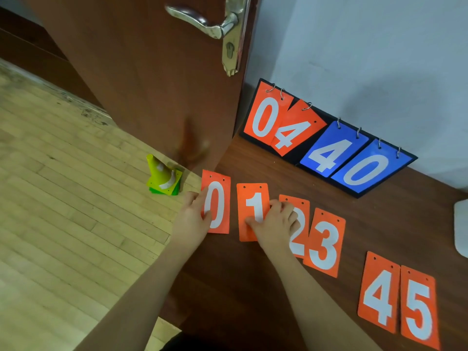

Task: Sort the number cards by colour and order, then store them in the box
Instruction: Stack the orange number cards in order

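- Left hand [192,219] at centre frame, on left edge of orange card 0 [219,206]; thumb lies across the card face, fingers partly behind the edge. Looks like a pinch on the card, but the underside is hidden.
- Right hand [273,221] sits on orange card 1 [249,211], fingers curled, tips pressing its face; knuckles also cover the top of orange card 2 [300,224]. Can't tell if it's grasping the 1 or just pressing it flat.
- Card 2 mostly hidden: right hand over it, orange card 3 [326,244] overlapping its right side.
- Orange card 4 [379,292] and orange card 5 [417,307] lie side by side, edges touching, lower right of frame, well apart from the 3.
- All six loose cards lie face up on the dark brown bench [253,300], running from centre to lower right.
- Scoreboard flip stand [326,140] at upper right leans against the pale wall [379,59]: orange 0 and a tilted orange 4 hanging by one ring, then blue 4 and blue 0.
- White object [462,229] cut off by right edge, can't identify.
- No box visible in frame.
- Brown door [152,84] with metal handle [207,24] fills upper centre; its lower part is blurred.
- Yellow-green cone [163,176] on wooden floor [63,198], left of centre, stacked on green bases.
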Action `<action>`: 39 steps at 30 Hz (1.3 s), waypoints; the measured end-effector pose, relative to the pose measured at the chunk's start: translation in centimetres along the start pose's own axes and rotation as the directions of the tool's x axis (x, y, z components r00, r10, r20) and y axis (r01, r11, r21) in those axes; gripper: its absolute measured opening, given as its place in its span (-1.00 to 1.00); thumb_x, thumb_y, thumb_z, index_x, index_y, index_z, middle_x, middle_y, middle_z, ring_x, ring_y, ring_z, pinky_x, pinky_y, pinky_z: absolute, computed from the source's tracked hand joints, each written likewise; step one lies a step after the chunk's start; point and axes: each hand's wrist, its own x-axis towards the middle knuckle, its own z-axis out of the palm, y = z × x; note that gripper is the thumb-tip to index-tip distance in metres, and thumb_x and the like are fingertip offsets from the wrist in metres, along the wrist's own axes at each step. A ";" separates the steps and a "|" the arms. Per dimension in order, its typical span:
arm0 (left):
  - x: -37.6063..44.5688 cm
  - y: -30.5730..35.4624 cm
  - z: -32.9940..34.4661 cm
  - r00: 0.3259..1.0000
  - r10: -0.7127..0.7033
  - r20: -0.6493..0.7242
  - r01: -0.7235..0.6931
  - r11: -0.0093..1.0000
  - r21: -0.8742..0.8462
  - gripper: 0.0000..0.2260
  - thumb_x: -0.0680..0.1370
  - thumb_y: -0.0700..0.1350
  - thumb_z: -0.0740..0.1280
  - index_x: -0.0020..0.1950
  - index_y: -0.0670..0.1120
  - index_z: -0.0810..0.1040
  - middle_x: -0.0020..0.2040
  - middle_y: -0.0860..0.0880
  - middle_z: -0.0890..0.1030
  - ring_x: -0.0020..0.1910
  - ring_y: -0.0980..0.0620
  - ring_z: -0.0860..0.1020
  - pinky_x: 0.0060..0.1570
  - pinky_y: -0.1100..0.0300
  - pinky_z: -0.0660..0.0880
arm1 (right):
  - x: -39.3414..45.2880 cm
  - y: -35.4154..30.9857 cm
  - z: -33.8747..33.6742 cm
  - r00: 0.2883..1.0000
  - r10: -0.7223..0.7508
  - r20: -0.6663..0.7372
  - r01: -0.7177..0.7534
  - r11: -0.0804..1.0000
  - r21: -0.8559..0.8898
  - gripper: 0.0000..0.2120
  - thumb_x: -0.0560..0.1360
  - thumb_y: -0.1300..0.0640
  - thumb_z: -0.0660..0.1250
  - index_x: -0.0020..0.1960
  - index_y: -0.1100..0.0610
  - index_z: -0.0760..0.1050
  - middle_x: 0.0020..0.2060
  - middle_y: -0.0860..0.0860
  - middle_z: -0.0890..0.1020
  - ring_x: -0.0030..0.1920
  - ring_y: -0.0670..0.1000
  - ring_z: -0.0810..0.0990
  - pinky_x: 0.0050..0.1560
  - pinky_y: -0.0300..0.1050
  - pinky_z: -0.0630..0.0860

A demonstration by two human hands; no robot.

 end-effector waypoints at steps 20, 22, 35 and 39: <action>-0.9 -0.2 0.5 0.997 -0.060 -0.057 0.060 0.998 -0.006 -0.51 0.53 -0.19 0.28 0.45 -0.10 0.26 0.26 -0.15 0.39 0.11 -0.10 0.50 0.06 0.11 0.48 | -0.1 -0.9 0.6 0.999 -0.010 0.050 0.005 0.995 0.104 -0.31 0.37 0.00 0.45 0.38 0.05 0.19 0.39 0.08 0.17 0.41 0.15 0.13 0.42 0.07 0.08; -0.9 -0.4 0.7 0.998 -0.052 -0.038 0.052 0.999 -0.004 -0.51 0.52 -0.18 0.29 0.44 -0.10 0.27 0.25 -0.14 0.40 0.10 -0.12 0.51 0.06 0.11 0.48 | 0.2 -1.4 0.5 0.996 0.005 0.086 -0.016 0.991 0.130 -0.37 0.37 0.06 0.46 0.34 0.04 0.24 0.37 0.08 0.18 0.40 0.14 0.14 0.41 0.06 0.09; -2.1 -0.5 1.9 0.995 -0.078 -0.066 0.076 0.997 -0.025 -0.53 0.56 -0.10 0.24 0.46 -0.08 0.23 0.27 -0.14 0.40 0.12 -0.10 0.54 0.08 0.09 0.53 | -0.5 -0.6 1.7 0.991 0.115 -0.071 -0.098 0.973 0.210 -0.37 0.38 -0.11 0.43 0.33 0.06 0.27 0.36 0.09 0.24 0.39 0.13 0.18 0.40 0.11 0.12; -2.1 -0.5 1.8 0.996 -0.064 -0.063 0.060 0.996 -0.066 -0.54 0.55 -0.11 0.26 0.45 -0.06 0.26 0.25 -0.14 0.41 0.09 -0.11 0.54 0.07 0.09 0.53 | 0.0 -1.3 1.8 0.985 0.149 -0.086 -0.119 0.951 0.286 -0.52 0.40 0.03 0.45 0.23 0.04 0.33 0.28 0.05 0.35 0.33 0.10 0.28 0.37 0.06 0.16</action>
